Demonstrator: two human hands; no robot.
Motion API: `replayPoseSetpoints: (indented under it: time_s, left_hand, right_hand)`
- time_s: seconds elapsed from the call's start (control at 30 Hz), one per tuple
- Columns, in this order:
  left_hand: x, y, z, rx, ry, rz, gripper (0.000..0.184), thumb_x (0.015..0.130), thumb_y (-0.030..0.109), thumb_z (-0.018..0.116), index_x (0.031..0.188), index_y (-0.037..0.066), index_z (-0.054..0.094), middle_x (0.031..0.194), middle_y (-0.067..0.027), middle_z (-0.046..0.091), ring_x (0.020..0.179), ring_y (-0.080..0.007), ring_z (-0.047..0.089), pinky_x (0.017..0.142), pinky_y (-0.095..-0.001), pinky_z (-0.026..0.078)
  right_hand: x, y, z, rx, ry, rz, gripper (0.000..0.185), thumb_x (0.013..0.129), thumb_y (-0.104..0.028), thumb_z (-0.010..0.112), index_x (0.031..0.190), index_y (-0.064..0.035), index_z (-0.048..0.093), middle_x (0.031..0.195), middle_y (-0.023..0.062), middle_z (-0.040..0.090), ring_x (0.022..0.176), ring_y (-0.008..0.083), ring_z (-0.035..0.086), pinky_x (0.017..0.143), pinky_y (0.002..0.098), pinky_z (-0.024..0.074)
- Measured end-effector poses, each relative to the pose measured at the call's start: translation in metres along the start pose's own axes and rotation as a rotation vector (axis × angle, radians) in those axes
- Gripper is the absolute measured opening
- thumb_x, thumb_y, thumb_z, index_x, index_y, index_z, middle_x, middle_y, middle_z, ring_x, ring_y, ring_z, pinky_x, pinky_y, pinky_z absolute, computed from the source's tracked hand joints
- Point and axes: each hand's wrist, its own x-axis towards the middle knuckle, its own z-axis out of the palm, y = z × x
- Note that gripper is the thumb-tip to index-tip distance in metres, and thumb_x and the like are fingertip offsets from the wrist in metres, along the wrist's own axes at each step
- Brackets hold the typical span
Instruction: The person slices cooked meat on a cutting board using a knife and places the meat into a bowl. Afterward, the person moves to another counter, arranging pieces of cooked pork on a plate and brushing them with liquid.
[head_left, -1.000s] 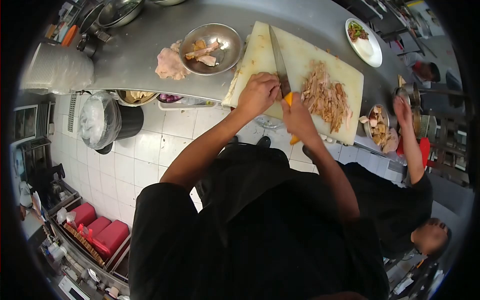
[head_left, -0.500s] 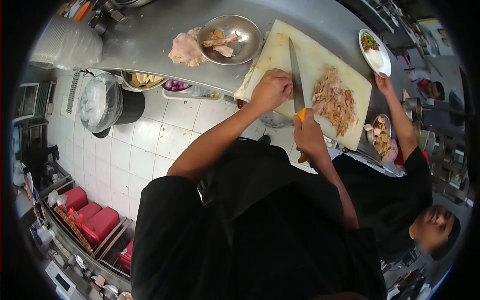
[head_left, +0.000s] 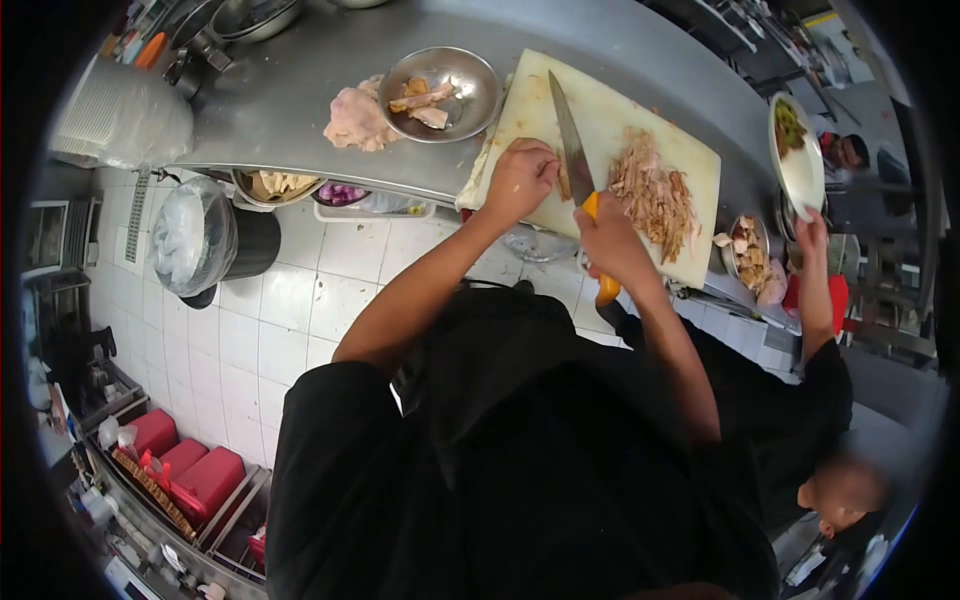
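My right hand [head_left: 612, 240] is wrapped around the yellow handle of a long kitchen knife [head_left: 570, 125], whose blade points away across the cutting board [head_left: 620, 105]. Left of the blade, my left hand [head_left: 522, 182] is curled with its fingertips at a small brown piece of meat [head_left: 564, 184]; the fingers partly hide it. On the board to the right of the knife lies a pile of chopped cooked meat [head_left: 655, 195]. A steel bowl [head_left: 480, 75] with a few meat pieces stands beside the board's left edge, and a pale lump of raw-looking meat or skin [head_left: 357, 118] lies next to it.
At the right, a co-worker's hand [head_left: 812, 232] holds a white plate [head_left: 800, 175] with food. Another bowl of meat pieces [head_left: 748, 250] sits past the board. Stacked clear containers [head_left: 115, 115] and a lined bin [head_left: 195, 235] are at the left.
The co-worker has lifted and tilted the plate and moved off to the right. My view has shifted slightly. My hands keep nearly the same positions at the knife and the meat.
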Motion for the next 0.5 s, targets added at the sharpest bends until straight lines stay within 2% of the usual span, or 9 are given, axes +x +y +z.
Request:
replayPoseSetpoints:
  time_s: [0.07,0.2,0.27,0.37,0.5]
  left_hand:
    - [-0.001,0.000,0.001,0.003,0.035,-0.029,0.006,0.076,0.005,0.068,0.080,0.001,0.070,0.089,-0.0115,0.067,0.088,-0.0294,0.062,0.079,-0.0375,0.051]
    - [0.000,0.005,0.000,0.020,-0.025,-0.004,0.007,0.076,0.006,0.068,0.080,0.001,0.070,0.088,-0.0095,0.067,0.090,-0.0278,0.062,0.082,-0.0368,0.050]
    - [-0.001,0.007,0.000,0.040,-0.061,0.025,0.007,0.075,0.006,0.068,0.079,0.001,0.070,0.088,-0.0087,0.067,0.090,-0.0270,0.061,0.083,-0.0366,0.049]
    - [0.000,0.004,0.001,0.143,-0.164,0.094,0.006,0.075,0.007,0.068,0.078,0.003,0.070,0.088,-0.0076,0.067,0.091,-0.0254,0.061,0.085,-0.0362,0.047]
    - [0.000,0.003,-0.001,0.159,-0.173,0.112,0.005,0.075,0.007,0.068,0.078,0.003,0.071,0.087,-0.0080,0.067,0.090,-0.0255,0.061,0.086,-0.0360,0.047]
  right_hand:
    - [-0.009,0.001,0.012,-0.034,0.028,0.042,0.035,0.098,-0.025,0.048,0.112,0.0044,0.035,0.072,0.0220,0.060,0.045,0.0297,0.060,0.040,0.0398,0.0483]
    - [-0.001,0.018,0.026,-0.072,0.061,0.025,0.033,0.098,-0.024,0.048,0.110,0.0032,0.035,0.069,0.0215,0.060,0.044,0.0299,0.060,0.041,0.0404,0.0484]
    - [0.004,0.028,0.030,-0.147,0.126,-0.067,0.030,0.096,-0.022,0.049,0.106,0.0035,0.036,0.078,0.0304,0.062,0.055,0.0424,0.063,0.057,0.0502,0.0507]
    - [0.012,0.037,0.039,-0.187,0.181,-0.088,0.030,0.096,-0.023,0.049,0.107,0.0027,0.036,0.080,0.0329,0.062,0.060,0.0470,0.062,0.062,0.0533,0.0503]
    - [0.029,0.025,0.027,-0.117,0.174,-0.030,0.031,0.096,-0.024,0.049,0.107,0.0030,0.038,0.079,0.0309,0.062,0.056,0.0423,0.063,0.056,0.0495,0.0515]
